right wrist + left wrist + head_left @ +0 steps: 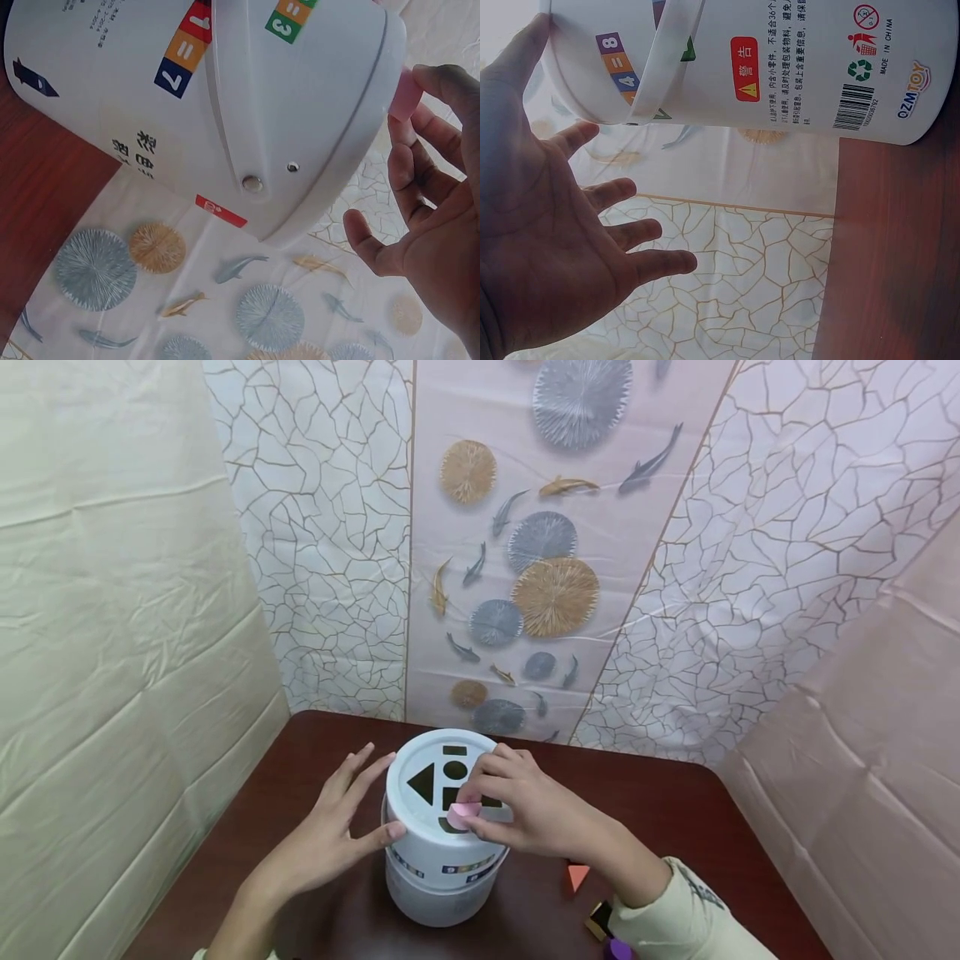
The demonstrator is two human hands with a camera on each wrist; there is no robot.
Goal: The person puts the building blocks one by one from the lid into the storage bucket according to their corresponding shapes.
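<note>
A white shape-sorter bucket (442, 881) stands upright on the table, its lid (420, 749) cut with triangle, round, square and other slots. My right hand (536, 806) pinches a pink half-round block (463, 814) between thumb and fingers, right over the half-round slot at the lid's near side. In the right wrist view the pink block (406, 95) shows at the lid's rim. My left hand (330, 827) is spread at the bucket's left, thumb and index fingertips at the lid's edge. The left wrist view shows the other fingers of that hand (562, 225) extended, away from the bucket wall.
Right of the bucket lie an orange triangular block (577, 875), a black-and-yellow block (599, 920) and a purple block (618, 950), close to my right forearm. The dark red table (322, 752) ends at patterned cloth (337, 568) hung behind it.
</note>
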